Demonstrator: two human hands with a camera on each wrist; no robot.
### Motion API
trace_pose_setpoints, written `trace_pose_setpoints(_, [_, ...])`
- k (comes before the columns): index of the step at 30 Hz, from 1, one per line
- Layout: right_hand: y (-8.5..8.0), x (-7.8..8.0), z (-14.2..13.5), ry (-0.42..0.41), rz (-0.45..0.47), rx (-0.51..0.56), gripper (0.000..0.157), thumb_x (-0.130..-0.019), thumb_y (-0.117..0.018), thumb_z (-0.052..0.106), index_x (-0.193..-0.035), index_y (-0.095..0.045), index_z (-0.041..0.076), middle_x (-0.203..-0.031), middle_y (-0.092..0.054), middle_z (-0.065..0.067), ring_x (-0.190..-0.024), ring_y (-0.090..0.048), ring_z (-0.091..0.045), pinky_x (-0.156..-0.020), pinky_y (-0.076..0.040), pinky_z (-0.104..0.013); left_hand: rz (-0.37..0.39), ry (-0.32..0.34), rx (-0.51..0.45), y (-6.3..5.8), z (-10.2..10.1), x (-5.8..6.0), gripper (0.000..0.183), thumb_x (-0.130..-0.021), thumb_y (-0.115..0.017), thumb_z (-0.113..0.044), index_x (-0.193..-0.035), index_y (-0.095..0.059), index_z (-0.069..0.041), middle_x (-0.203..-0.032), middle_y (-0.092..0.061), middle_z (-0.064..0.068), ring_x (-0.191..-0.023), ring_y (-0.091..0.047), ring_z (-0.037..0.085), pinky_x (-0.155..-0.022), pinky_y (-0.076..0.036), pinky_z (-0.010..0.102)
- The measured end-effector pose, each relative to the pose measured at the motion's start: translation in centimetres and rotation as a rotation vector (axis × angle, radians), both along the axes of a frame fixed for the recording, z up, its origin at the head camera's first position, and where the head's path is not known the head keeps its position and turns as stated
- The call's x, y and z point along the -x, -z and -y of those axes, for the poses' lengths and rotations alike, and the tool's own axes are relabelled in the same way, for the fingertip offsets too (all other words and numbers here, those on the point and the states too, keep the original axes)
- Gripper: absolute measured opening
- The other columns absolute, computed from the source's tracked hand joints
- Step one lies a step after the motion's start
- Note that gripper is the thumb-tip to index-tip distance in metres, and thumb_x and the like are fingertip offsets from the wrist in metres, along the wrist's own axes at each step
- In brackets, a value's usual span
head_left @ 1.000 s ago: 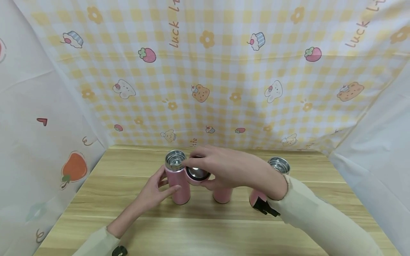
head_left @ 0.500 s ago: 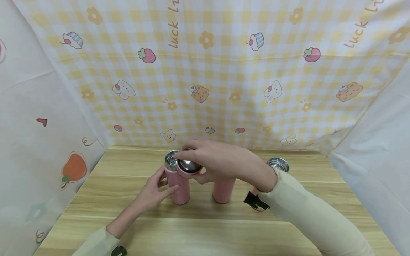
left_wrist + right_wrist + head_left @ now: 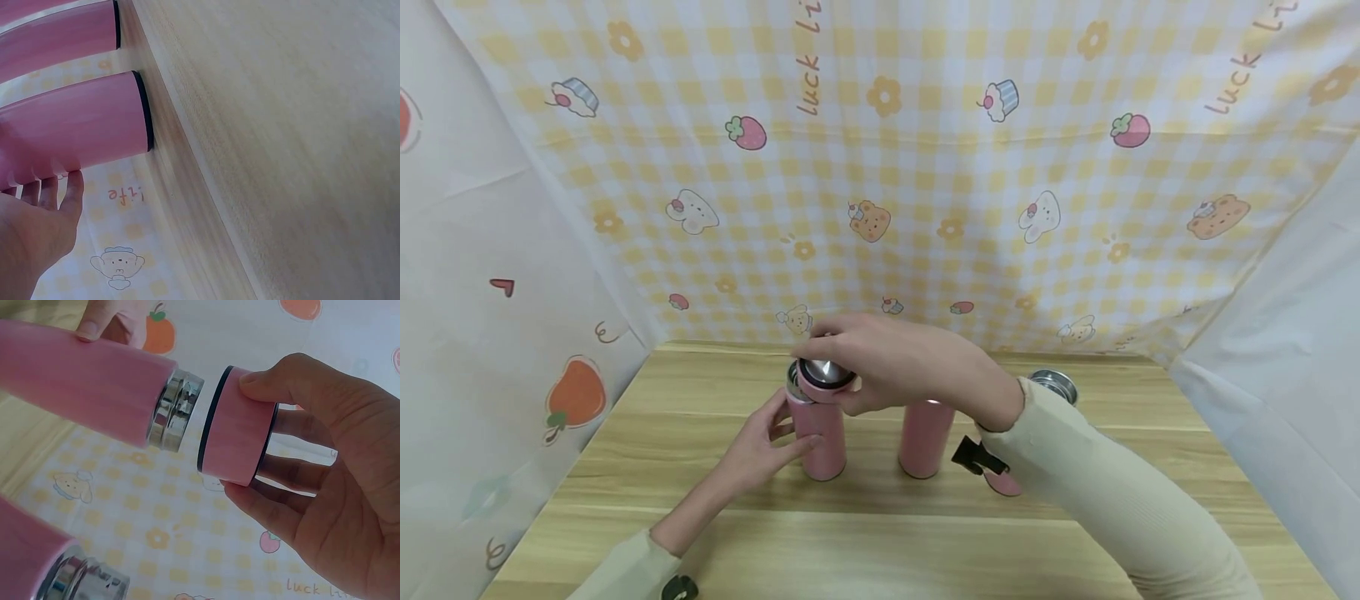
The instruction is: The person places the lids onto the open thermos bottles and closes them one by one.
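The leftmost pink thermos bottle [image 3: 824, 446] stands upright on the table, its steel neck uncovered. My left hand [image 3: 758, 452] grips its body, thumb in front and fingers round the far side. With thumb and fingers, my right hand [image 3: 910, 360] holds a pink bottle lid [image 3: 826, 377] with a silvery top. The right wrist view shows a gap between this lid [image 3: 234, 428] and the bottle's threaded neck [image 3: 176, 411], the lid's black rim facing the neck. In the head view the lid overlaps the bottle's mouth.
A second pink bottle [image 3: 925, 442] stands to the right, its top hidden behind my right hand. Farther right, a third bottle with an uncovered steel neck [image 3: 1054, 385] is partly behind my right sleeve. A patterned cloth [image 3: 880, 167] hangs behind the wooden table [image 3: 820, 550].
My right hand has carried the lid leftward and slightly up, from beside the leftmost bottle to over its mouth. My left hand keeps its grip in place.
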State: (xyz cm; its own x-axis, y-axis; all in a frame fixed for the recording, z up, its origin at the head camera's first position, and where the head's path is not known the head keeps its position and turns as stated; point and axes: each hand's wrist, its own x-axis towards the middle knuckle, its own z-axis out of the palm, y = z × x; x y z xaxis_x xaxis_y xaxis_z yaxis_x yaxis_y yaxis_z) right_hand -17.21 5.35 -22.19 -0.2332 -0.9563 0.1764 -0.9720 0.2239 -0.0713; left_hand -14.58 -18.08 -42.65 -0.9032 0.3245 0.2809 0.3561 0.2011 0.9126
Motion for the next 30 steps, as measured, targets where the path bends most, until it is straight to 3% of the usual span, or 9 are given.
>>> trace_pose_setpoints(4, [-0.1,0.3,0.5,0.012,0.019,-0.014,0.017,-0.094,-0.071,0.015,-0.11,-0.066,0.014,-0.1,-0.058,0.001,-0.085,-0.053,-0.01,-0.074,-0.046,-0.018,0.01,-0.005,0.001,0.0,0.0,0.0,0.068,-0.092,-0.078,-0.012,-0.151,-0.043,-0.017,-0.139,-0.057,0.006,-0.128,-0.054,0.025,-0.102,-0.049,0.044])
trace_pose_setpoints(18, [0.0,1.5,1.9,0.008,0.11,-0.036,0.022,-0.093,-0.072,0.015,-0.113,-0.066,0.008,-0.108,-0.061,-0.006,-0.091,-0.06,-0.014,-0.076,-0.049,-0.019,-0.003,-0.001,0.01,0.0,0.0,-0.1,0.07,-0.094,-0.076,-0.012,-0.154,-0.04,-0.017,-0.142,-0.055,0.006,-0.13,-0.052,0.027,-0.103,-0.049,0.043])
trace_pose_setpoints(30, [0.5,2.0,2.5,0.028,0.116,-0.063,0.019,-0.095,-0.071,0.017,-0.112,-0.067,0.009,-0.104,-0.06,-0.003,-0.093,-0.058,-0.015,-0.075,-0.048,-0.02,-0.008,0.005,0.01,-0.1,-0.1,-0.2,0.071,-0.095,-0.076,-0.014,-0.155,-0.038,-0.02,-0.143,-0.055,0.003,-0.13,-0.052,0.023,-0.103,-0.049,0.042])
